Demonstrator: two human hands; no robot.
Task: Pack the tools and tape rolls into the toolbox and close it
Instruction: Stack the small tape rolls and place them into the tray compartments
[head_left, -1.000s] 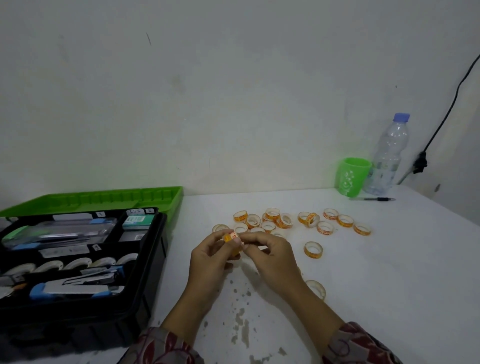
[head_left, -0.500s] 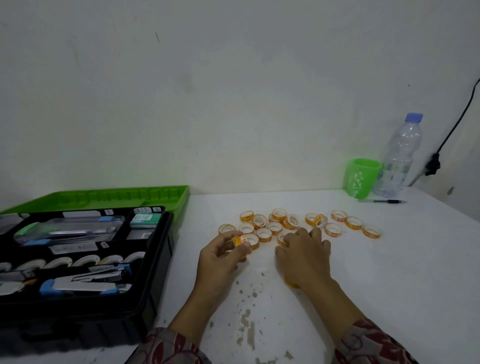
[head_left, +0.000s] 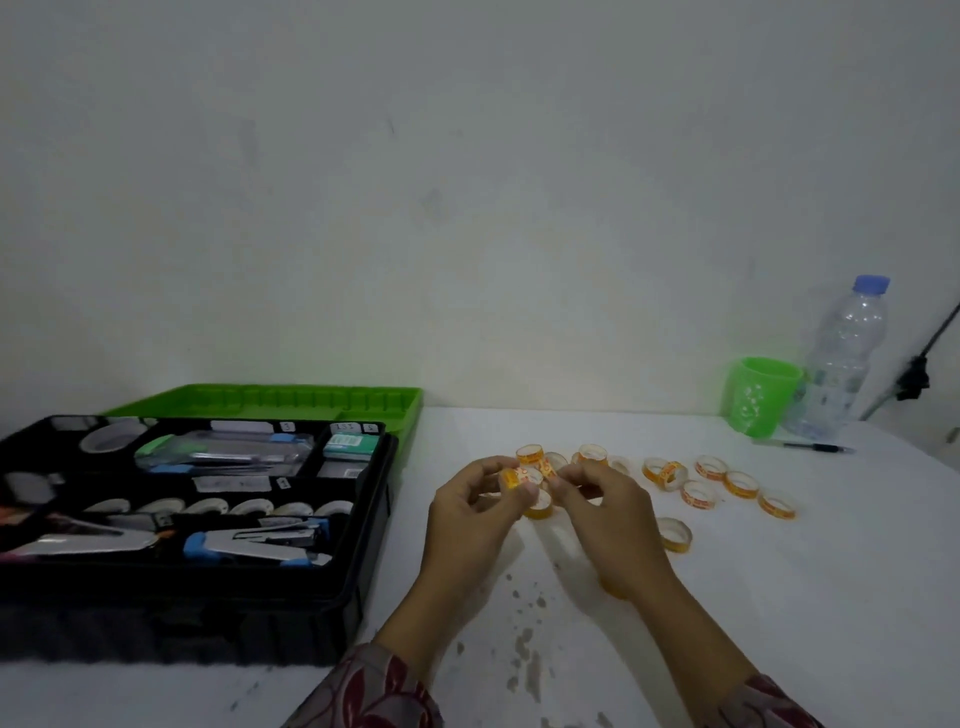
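Observation:
The black toolbox (head_left: 363, 551) lies open at the left, its green lid (head_left: 270, 400) laid back against the wall. Inside lie staplers (head_left: 260, 543), white tape rolls in a row and small boxes. Several small orange tape rolls (head_left: 698, 491) are scattered on the white table right of the box. My left hand (head_left: 467, 519) and my right hand (head_left: 602, 514) meet above the table, both pinching a short stack of orange tape rolls (head_left: 522, 475) at the fingertips. One more roll (head_left: 675, 532) lies alone to the right of my right hand.
A green cup (head_left: 761, 397) and a clear water bottle (head_left: 841, 364) stand at the back right by the wall. A pen (head_left: 810, 446) lies in front of them. A black cable (head_left: 919, 374) runs down the wall at the far right. The table (head_left: 779, 597) has dark stains near my wrists.
My right hand, flat on the table rolls half a second ago, has lifted and come back to my left hand with another roll. Both hands now pinch the stack together.

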